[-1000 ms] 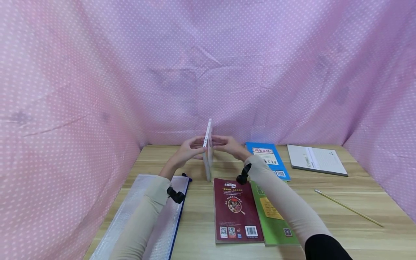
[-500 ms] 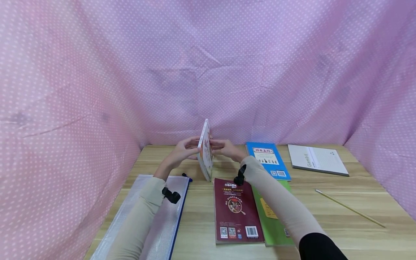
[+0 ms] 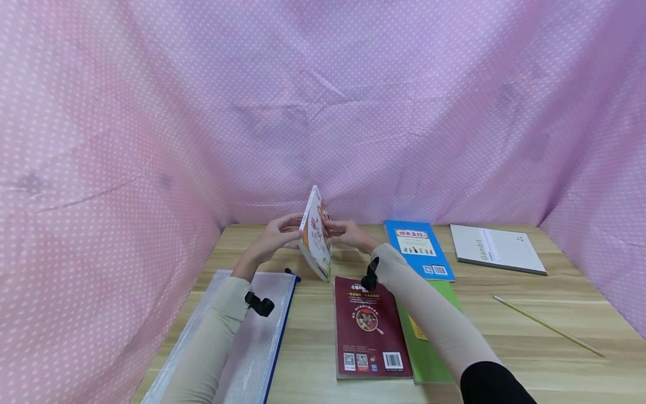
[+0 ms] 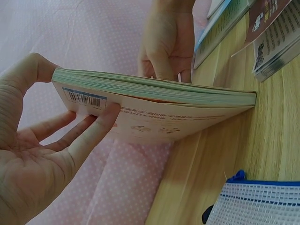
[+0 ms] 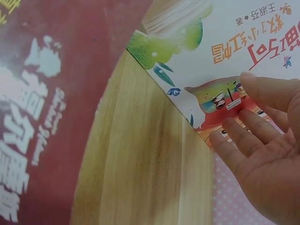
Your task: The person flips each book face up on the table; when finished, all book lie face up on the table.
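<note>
A white paperback book (image 3: 314, 238) with a colourful illustrated cover stands on its edge at the middle back of the table, its top leaning left. My left hand (image 3: 267, 241) holds it from the left; in the left wrist view the thumb bends over the book's edge and the fingers press the back cover (image 4: 140, 119) near the barcode. On the other side, my right hand (image 3: 351, 235) touches the front cover with extended fingers, as the right wrist view shows with the hand (image 5: 274, 154) against the picture.
A maroon book (image 3: 370, 342) overlaps a green book (image 3: 429, 359) in front. Behind lie a blue book (image 3: 421, 249) and a grey-white notebook (image 3: 510, 255). A yellow pencil-like stick (image 3: 547, 325) lies right. Left is a white mesh zip pouch (image 3: 252, 342) with blue trim. Pink dotted cloth hangs behind.
The book's top has tipped left and its front cover has turned into view. My left hand has shifted left with it, and my right hand has followed slightly.
</note>
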A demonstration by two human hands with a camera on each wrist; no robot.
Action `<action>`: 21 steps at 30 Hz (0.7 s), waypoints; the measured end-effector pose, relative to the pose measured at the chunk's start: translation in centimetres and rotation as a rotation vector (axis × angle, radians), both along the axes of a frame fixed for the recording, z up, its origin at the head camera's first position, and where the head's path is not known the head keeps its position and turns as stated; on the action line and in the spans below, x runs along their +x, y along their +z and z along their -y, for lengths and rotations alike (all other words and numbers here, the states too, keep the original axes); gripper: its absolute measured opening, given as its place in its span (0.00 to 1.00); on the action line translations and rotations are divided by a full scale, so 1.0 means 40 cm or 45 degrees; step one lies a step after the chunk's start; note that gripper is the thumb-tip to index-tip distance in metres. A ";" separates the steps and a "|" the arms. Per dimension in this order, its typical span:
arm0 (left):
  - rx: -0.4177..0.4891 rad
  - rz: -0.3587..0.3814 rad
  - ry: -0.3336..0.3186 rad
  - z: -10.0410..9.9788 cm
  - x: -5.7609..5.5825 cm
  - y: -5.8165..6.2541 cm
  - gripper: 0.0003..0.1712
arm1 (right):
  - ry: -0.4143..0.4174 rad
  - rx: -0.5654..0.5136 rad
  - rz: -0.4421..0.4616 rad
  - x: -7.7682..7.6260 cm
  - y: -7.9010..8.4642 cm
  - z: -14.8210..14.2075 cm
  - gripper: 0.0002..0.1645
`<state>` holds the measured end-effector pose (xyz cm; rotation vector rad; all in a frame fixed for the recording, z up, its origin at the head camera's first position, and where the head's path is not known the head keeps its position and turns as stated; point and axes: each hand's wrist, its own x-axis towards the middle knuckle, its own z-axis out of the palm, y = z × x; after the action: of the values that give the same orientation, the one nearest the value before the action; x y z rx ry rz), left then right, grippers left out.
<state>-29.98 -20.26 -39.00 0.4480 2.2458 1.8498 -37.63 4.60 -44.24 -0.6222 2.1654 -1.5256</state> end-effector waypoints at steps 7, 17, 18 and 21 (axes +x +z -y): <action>0.017 0.004 -0.005 0.025 0.007 -0.006 0.35 | 0.016 0.033 0.013 -0.007 -0.006 0.003 0.41; 0.002 0.035 0.002 0.071 0.009 -0.026 0.36 | 0.085 0.099 -0.003 -0.003 -0.009 0.002 0.40; 0.000 0.037 0.004 0.076 0.008 -0.029 0.36 | 0.084 0.110 -0.010 -0.004 -0.010 0.002 0.40; -0.009 0.046 0.017 0.088 0.011 -0.034 0.36 | 0.084 0.159 -0.034 -0.005 -0.015 0.003 0.40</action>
<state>-29.52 -23.79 -40.36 0.3958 2.2370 1.8406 -37.85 4.48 -44.84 -0.6685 2.2172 -1.3438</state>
